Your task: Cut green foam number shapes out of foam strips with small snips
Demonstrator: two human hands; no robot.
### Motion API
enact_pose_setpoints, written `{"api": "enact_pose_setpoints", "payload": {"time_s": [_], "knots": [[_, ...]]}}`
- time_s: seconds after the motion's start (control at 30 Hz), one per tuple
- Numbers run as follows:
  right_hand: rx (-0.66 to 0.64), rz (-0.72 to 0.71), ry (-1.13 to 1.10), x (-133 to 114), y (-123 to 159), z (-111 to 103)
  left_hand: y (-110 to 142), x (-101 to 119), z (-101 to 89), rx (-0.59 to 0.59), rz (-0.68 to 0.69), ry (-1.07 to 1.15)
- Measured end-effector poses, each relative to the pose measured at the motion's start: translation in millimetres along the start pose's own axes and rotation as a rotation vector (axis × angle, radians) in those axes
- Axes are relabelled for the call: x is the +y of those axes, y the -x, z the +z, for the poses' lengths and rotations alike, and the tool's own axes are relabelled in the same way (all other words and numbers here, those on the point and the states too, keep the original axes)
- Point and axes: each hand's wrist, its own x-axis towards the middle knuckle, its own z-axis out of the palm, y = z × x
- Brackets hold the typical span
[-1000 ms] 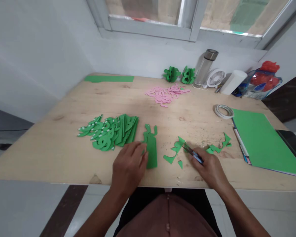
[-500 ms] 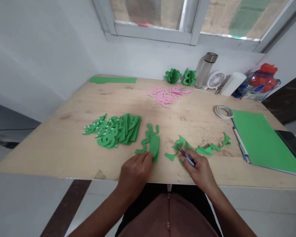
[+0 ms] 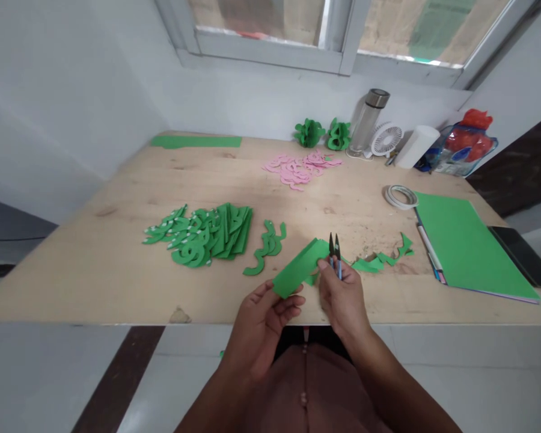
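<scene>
A folded strip of green paper (image 3: 297, 269) is pinched at its lower end by my left hand (image 3: 264, 316), just above the table's front edge. My right hand (image 3: 342, 294) grips small thread snips (image 3: 335, 249) with dark blades pointing away from me, the tips apart. Its thumb and fingers are also at the strip's upper right end. Curly green cut-outs (image 3: 265, 246) lie on the table beyond my left hand. Green scraps (image 3: 374, 263) trail off to the right of the snips.
Green cut-outs and folded pieces (image 3: 202, 234) are piled at left, pink cut-outs (image 3: 295, 169) farther back. At right lie a tape roll (image 3: 401, 197), green sheets (image 3: 473, 246), a pen (image 3: 430, 246) and a phone (image 3: 525, 255). A bottle (image 3: 367, 123) and fan (image 3: 386, 139) stand by the wall.
My left hand has lifted the folded green paper off the table and tilted it to the right. My right hand has come left to meet it, and the snips now point forward.
</scene>
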Motion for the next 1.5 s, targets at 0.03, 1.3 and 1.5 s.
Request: {"api": "enact_pose_setpoints", "payload": {"time_s": [0.03, 1.3, 1.5], "knots": [[0.025, 0.010, -0.014, -0.9, -0.7, 1.6, 0.7, -1.9, -0.7, -0.022, -0.016, -0.006], [-0.296, -0.349, 1.042, -2.2, -47.0, -18.7, -74.7, 130.9, -98.2, 0.319, 1.144, -2.077], [-0.290, -0.355, 1.091, -3.9, -45.5, -18.8, -80.5, 141.3, -117.2, 0.418, 1.147, -2.042]]}}
